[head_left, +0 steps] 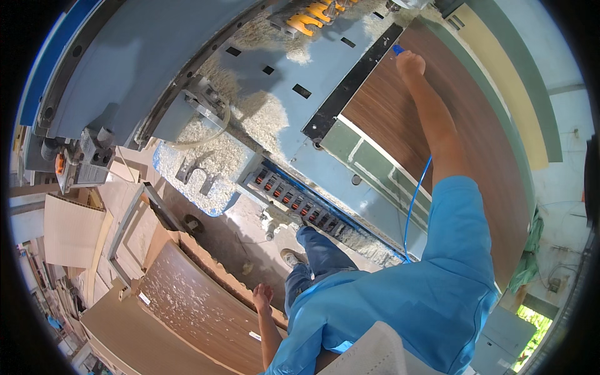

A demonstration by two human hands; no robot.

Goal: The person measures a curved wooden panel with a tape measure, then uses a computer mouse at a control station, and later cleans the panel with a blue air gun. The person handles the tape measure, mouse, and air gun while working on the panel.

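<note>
My right arm reaches out over a large brown wood-grain panel (462,125) on the machine bed. At its far end my right hand (410,64) is closed round a blue air blow gun (398,49), of which only a small part shows past the fingers. A thin blue hose (414,199) runs below that forearm and passes by my sleeve. Low down beside my legs hangs my left hand (263,296), fingers loosely apart with nothing in them. Nearest to it is a brown wood-grain board (194,294) speckled with pale chips.
Wood shavings (262,119) cover parts of the grey machine bed (250,53). Yellow tool-holder forks (304,24) stand at the far edge. A row of control switches (294,200) lines the near side. The machine's large grey beam (144,56) spans the left. Boards are stacked lower left.
</note>
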